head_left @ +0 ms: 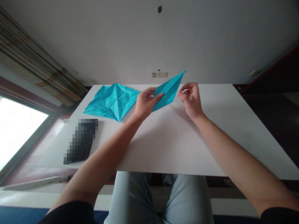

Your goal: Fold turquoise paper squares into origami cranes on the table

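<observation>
My left hand (147,101) grips a folded piece of turquoise paper (169,90), with the thumb across its face and the fingers behind. The paper is kite-shaped, has a crease along its length, and is raised above the table with its sharp tip pointing up and right. Just right of the paper's edge is my right hand (191,99), its fingers curled and the thumb close to the index finger; no object shows in it. A larger turquoise sheet (114,101), covered in creases and partly folded, lies on the table left of my left hand.
A white table (173,149) extends in front of my legs. On its left side lies a dark, pixelated object (83,141). A wall with sockets (159,74) rises behind the table. A curtain (42,59) and a bright window (18,130) are at the left.
</observation>
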A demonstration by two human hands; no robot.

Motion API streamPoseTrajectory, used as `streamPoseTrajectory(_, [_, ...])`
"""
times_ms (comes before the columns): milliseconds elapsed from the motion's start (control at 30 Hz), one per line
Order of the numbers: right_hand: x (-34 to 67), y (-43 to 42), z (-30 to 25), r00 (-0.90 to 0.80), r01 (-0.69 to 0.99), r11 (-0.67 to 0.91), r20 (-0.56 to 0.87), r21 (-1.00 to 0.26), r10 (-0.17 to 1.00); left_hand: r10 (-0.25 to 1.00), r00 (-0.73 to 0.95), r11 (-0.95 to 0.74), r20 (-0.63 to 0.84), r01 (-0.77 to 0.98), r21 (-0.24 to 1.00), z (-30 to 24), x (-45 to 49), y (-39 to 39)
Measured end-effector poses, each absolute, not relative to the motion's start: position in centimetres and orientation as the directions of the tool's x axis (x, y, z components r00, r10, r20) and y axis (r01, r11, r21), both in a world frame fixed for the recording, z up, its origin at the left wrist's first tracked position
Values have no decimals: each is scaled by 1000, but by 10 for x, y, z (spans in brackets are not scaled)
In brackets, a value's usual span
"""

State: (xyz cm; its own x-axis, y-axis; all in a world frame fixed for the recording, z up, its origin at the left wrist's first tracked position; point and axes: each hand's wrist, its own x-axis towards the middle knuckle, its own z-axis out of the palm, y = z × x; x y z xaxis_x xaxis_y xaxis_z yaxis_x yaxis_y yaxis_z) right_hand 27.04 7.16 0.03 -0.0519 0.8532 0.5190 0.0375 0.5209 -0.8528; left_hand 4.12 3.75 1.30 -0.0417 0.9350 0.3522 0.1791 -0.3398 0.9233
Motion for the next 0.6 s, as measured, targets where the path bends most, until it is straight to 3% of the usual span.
streamPoseTrajectory(133, [276, 85, -9, -45, 51, 500, 498, -864, 866, 980, 60, -195, 191, 66, 979, 6, 32, 45])
streamPoseTrajectory(267, [284, 87, -11, -10, 205, 564, 575, -800, 818, 965, 240, -158, 103, 220, 963, 1, 24, 44])
streamPoseTrajectory(433, [285, 75, -5, -349, 493, 607, 498, -623, 794, 934, 310, -316, 178, 485, 815, 0, 24, 41])
streamPoseTrajectory(600, [280, 68, -6, -531, 599, 628, 341, -497, 776, 916, 306, -397, 260, 603, 692, 1, 26, 42])
